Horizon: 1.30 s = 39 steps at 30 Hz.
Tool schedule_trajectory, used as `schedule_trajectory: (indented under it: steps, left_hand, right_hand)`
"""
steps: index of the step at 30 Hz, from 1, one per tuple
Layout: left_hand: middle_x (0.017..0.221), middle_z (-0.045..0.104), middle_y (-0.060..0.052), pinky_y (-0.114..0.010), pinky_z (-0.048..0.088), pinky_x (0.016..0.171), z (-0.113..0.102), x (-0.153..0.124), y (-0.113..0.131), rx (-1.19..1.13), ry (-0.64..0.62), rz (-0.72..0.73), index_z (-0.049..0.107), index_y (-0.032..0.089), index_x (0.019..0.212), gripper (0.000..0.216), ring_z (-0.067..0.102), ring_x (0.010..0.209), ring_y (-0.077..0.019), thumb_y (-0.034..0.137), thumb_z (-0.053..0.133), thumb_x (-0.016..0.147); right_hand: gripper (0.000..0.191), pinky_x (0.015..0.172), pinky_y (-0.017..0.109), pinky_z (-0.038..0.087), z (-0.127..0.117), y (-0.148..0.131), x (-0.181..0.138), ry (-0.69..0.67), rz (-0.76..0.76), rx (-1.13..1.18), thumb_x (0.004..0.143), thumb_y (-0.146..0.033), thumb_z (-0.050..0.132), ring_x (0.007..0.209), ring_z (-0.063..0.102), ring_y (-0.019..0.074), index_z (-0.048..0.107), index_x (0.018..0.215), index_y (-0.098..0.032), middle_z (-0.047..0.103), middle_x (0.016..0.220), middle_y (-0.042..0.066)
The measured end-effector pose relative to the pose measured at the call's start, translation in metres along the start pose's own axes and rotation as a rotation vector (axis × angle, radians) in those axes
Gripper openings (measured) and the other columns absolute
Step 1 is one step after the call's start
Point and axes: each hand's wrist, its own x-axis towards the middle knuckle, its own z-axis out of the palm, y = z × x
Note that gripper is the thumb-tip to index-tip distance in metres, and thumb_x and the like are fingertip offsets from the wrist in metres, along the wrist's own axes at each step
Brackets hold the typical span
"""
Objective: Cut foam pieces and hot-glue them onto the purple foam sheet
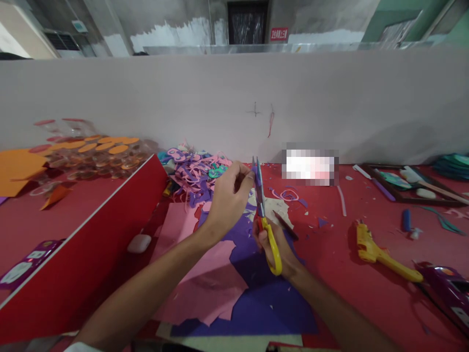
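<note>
My right hand (282, 249) grips a pair of scissors (273, 244) with yellow handles, the blades pointing up and away from me. My left hand (230, 198) is closed in a pinch beside the blade tips. A small purple scrap (254, 169) shows between its fingertips and the blades; its outline is too small to make out. Beneath both hands lie a purple sheet (274, 308) and, partly over it, a pink sheet (205, 288) with ragged cut edges. A brown pencil-like stick (286, 225) rests just beyond my right hand.
A heap of pink, purple and teal cuttings (194, 171) lies at the back. On the left, a red divider (110, 244) stands before cups with orange discs (98, 146). Rightward are a yellow glue gun (381, 254) and a dark tray (388, 195). A grey partition (183, 98) closes the back.
</note>
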Motion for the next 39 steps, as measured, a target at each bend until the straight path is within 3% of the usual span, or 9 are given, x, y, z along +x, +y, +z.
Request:
schedule_trajectory:
  steps: [12,23,33,39]
  left_hand:
    - [0.068,0.047,0.004,-0.027,0.031,0.056,0.001,-0.002,0.001,0.013,0.020,0.016,0.048,0.019,0.078,0.019,0.041,0.059,-0.0096,0.017,0.053,0.096]
    - [0.067,0.047,0.004,-0.027,0.032,0.057,0.002,-0.003,0.001,0.020,0.037,0.024,0.048,0.020,0.079,0.018,0.041,0.059,-0.0098,0.016,0.051,0.096]
    - [0.068,0.043,0.004,-0.027,0.031,0.057,-0.001,-0.001,0.003,0.045,0.081,0.035,0.046,0.020,0.077,0.019,0.039,0.060,-0.0097,0.015,0.051,0.095]
    - [0.068,0.045,0.004,-0.027,0.031,0.058,0.001,-0.002,0.000,0.059,0.062,0.028,0.047,0.020,0.078,0.017,0.040,0.060,-0.0101,0.016,0.051,0.094]
  right_hand:
    - [0.052,0.048,0.024,0.032,-0.005,-0.013,0.003,0.034,0.025,-0.117,0.090,-0.072,0.051,0.054,0.039,0.0104,0.049,0.079,-0.021,0.047,0.066,-0.004]
    - [0.046,0.048,0.024,0.031,-0.003,-0.018,0.001,0.036,0.055,-0.046,0.090,-0.065,0.057,0.056,0.035,0.0100,0.047,0.078,-0.022,0.043,0.068,-0.005]
    - [0.050,0.061,0.027,0.051,0.005,0.000,0.001,0.043,0.043,0.053,0.088,-0.074,0.053,0.065,0.050,0.0145,0.052,0.088,-0.024,0.054,0.080,0.000]
    - [0.050,0.062,0.028,0.050,0.000,-0.003,-0.001,0.016,0.060,0.005,0.088,-0.073,0.055,0.064,0.047,0.0144,0.048,0.084,-0.024,0.049,0.074,-0.002]
